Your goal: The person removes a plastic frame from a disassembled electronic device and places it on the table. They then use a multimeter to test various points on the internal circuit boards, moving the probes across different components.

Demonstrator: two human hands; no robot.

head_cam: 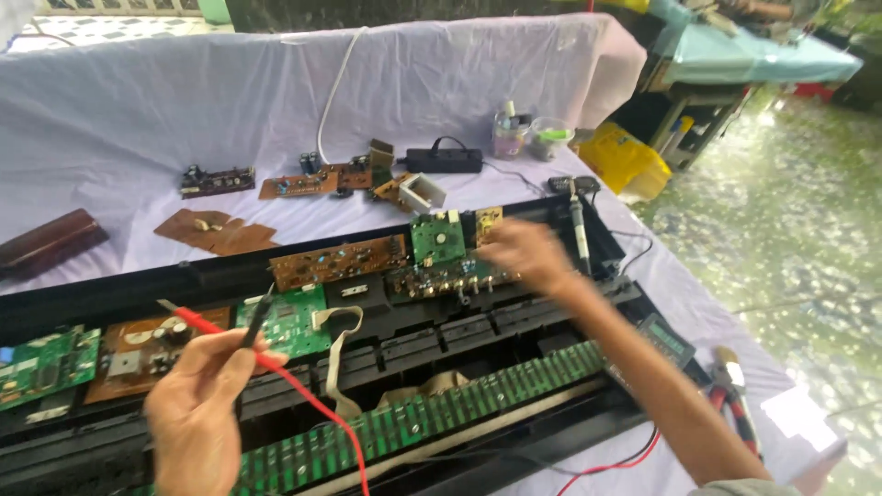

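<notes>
While the left hand is raised low in the view with its fingers closed around two thin test probes, a red one and a black one, their tips hover just above a green circuit board set inside a long black opened case. A red wire runs from the red probe down across the case toward the lower edge of the view. The right hand reaches farther out over the case, its fingers curled loosely at a row of small knobs or sockets on a board near the case's back edge; motion blur hides whether it pinches anything. A long green strip board lies along the front of the case, and a brown board sits toward its rear. Just past the right hand a soldering iron stands tilted. To the right of the forearm a small meter rests on the case's end, with red-handled pliers beyond it. The bench is covered with a white cloth, where several loose brown boards, a black box and small plastic cups lie well apart from the hands.
</notes>
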